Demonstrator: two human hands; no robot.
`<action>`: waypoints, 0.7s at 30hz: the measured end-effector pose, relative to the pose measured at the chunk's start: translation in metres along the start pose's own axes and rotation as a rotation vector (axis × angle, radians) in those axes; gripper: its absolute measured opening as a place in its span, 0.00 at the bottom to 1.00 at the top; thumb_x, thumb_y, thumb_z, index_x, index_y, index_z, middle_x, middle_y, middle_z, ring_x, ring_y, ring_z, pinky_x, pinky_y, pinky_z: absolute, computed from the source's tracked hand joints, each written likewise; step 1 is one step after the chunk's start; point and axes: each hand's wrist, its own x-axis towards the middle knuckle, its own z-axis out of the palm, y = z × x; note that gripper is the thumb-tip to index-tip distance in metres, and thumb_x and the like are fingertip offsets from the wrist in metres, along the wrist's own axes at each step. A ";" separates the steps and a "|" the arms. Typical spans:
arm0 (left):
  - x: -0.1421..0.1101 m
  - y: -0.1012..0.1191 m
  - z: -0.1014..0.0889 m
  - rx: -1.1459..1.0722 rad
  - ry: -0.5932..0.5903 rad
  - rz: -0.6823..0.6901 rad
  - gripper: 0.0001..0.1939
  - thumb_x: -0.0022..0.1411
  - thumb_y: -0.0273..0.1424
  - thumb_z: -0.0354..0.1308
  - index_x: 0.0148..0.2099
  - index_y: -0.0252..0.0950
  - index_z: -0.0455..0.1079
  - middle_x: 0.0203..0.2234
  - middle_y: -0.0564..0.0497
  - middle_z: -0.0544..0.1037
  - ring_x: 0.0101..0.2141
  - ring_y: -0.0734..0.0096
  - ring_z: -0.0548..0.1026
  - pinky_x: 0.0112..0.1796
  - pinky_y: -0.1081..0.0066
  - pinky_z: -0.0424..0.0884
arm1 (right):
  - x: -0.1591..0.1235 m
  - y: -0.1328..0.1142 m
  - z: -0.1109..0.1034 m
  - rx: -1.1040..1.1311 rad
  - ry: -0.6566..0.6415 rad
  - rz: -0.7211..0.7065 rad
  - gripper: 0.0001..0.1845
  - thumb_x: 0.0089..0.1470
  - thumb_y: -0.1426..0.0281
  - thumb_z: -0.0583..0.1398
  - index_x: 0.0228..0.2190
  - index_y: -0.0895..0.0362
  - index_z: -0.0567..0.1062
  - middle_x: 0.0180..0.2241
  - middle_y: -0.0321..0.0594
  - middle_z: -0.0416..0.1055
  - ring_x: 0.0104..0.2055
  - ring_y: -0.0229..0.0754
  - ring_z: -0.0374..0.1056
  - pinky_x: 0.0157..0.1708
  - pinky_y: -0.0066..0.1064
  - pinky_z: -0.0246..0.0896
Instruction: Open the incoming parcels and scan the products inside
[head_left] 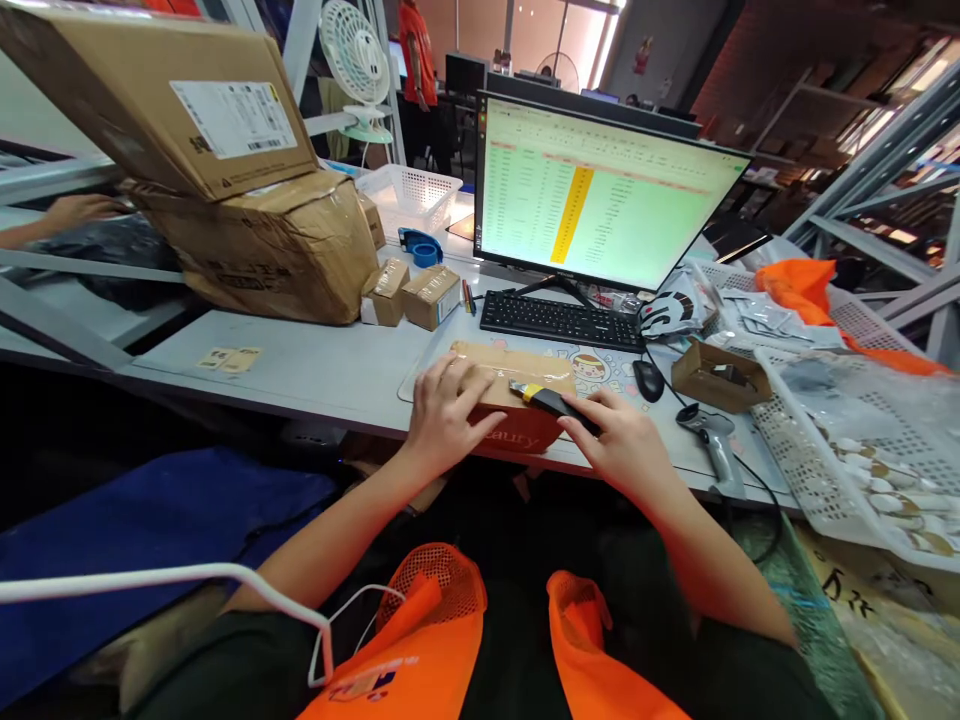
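Note:
A taped cardboard box (517, 425) with a red-brown front and pale lettering sits at the table's front edge. My left hand (448, 405) rests on its left end, fingers spread over the top and the thumb down along the front. In my right hand (619, 435) is a black utility knife (555, 402) with a yellow band. Its tip points left and lies over the taped top of the box; whether the blade touches the tape I cannot tell.
Behind the box stand a keyboard (559, 318) and a monitor (600, 195). To the right are a mouse (648, 380), a barcode scanner (712, 445), a small open carton (720, 377) and white baskets (814, 450). Large cartons (262, 245) are stacked left, near two small boxes (431, 297).

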 end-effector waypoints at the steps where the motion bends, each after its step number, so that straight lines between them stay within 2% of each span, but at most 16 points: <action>1: 0.002 -0.001 0.003 -0.039 0.024 0.036 0.23 0.69 0.46 0.64 0.58 0.37 0.78 0.55 0.39 0.78 0.59 0.46 0.71 0.58 0.52 0.65 | 0.003 -0.002 -0.001 -0.039 -0.004 0.008 0.20 0.69 0.57 0.60 0.54 0.52 0.82 0.42 0.45 0.77 0.37 0.46 0.75 0.36 0.35 0.69; 3: 0.005 -0.005 0.011 -0.098 0.056 0.062 0.21 0.69 0.46 0.64 0.55 0.37 0.79 0.51 0.42 0.81 0.53 0.52 0.75 0.54 0.54 0.66 | 0.008 -0.005 -0.003 -0.105 -0.029 0.020 0.20 0.69 0.57 0.59 0.55 0.52 0.82 0.42 0.44 0.77 0.37 0.46 0.75 0.36 0.35 0.69; 5: 0.006 -0.007 0.017 -0.114 0.078 0.031 0.21 0.68 0.48 0.65 0.53 0.38 0.80 0.48 0.44 0.82 0.49 0.53 0.76 0.52 0.54 0.65 | 0.014 -0.012 -0.007 -0.145 -0.084 0.026 0.20 0.68 0.56 0.60 0.55 0.50 0.82 0.41 0.44 0.77 0.37 0.47 0.74 0.36 0.36 0.68; 13: -0.001 0.000 0.023 -0.130 0.228 0.035 0.18 0.66 0.45 0.68 0.49 0.36 0.78 0.44 0.45 0.83 0.46 0.54 0.76 0.49 0.56 0.64 | 0.041 -0.052 -0.027 -0.323 -0.306 0.106 0.22 0.71 0.54 0.55 0.57 0.45 0.80 0.43 0.44 0.76 0.38 0.46 0.75 0.34 0.34 0.63; 17: -0.001 -0.003 0.026 -0.145 0.242 0.049 0.19 0.65 0.47 0.69 0.48 0.37 0.78 0.44 0.46 0.83 0.46 0.54 0.76 0.48 0.56 0.63 | 0.036 -0.042 -0.049 -0.421 -0.354 0.209 0.22 0.70 0.51 0.55 0.55 0.43 0.81 0.39 0.42 0.76 0.37 0.46 0.74 0.32 0.34 0.60; 21: -0.002 -0.004 0.025 -0.135 0.233 0.056 0.19 0.66 0.47 0.68 0.47 0.37 0.78 0.44 0.46 0.83 0.45 0.55 0.76 0.47 0.56 0.63 | 0.013 -0.009 -0.072 -0.424 -0.346 0.353 0.23 0.69 0.52 0.56 0.54 0.46 0.83 0.37 0.44 0.77 0.39 0.48 0.75 0.36 0.34 0.62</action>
